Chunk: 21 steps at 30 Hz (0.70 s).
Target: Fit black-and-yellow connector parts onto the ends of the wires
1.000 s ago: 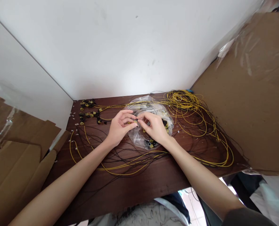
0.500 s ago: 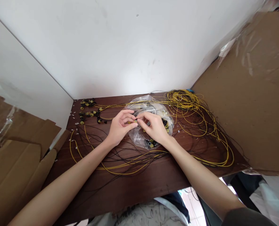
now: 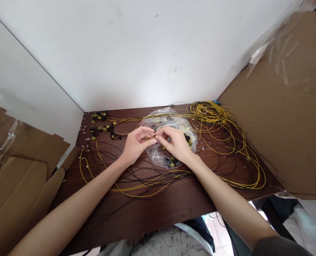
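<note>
My left hand [image 3: 135, 145] and my right hand [image 3: 175, 143] meet fingertip to fingertip above a clear plastic bag [image 3: 163, 122] on the dark wooden table [image 3: 158, 206]. Both hands pinch a small yellow and black connector [image 3: 153, 137] between thumbs and forefingers. The bag holds several more small yellow and black parts [image 3: 171, 163]. Thin yellow wires [image 3: 147, 185] and black wires lie looped under and around my wrists.
A tangled coil of yellow wire [image 3: 210, 112] lies at the back right. Several finished connectors [image 3: 100, 128] sit at the back left. Cardboard sheets stand at the left [image 3: 16, 177] and right [image 3: 286, 117]. A white wall closes the back.
My hands have stayed together over the bag; the fingers shifted only slightly around the small connector.
</note>
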Each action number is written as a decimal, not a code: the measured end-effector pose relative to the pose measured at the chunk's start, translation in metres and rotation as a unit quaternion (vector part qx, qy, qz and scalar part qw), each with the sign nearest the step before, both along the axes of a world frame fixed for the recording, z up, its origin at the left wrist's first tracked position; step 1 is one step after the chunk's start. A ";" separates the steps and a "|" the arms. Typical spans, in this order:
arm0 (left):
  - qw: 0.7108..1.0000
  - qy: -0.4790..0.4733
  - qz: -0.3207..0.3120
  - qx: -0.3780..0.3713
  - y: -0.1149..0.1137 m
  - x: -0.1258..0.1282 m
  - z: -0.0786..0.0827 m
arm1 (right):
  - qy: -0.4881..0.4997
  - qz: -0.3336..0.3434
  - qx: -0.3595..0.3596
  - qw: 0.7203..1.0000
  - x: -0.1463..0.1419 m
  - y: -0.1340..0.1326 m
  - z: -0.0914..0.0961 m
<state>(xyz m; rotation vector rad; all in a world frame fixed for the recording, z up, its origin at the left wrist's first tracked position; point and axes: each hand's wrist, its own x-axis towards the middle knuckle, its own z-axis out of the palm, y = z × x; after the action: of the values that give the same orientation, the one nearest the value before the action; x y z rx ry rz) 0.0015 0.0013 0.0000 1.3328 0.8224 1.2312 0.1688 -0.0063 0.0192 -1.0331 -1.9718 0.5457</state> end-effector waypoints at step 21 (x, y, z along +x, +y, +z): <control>0.999 0.021 0.025 -0.005 -0.001 0.000 0.002 | 0.019 -0.002 -0.020 1.000 -0.002 -0.001 0.000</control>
<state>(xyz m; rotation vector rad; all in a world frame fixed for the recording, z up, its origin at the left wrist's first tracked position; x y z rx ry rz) 0.0018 0.0000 0.0019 1.3411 0.8944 1.2395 0.1668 -0.0069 0.0190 -1.0420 -1.9319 0.6004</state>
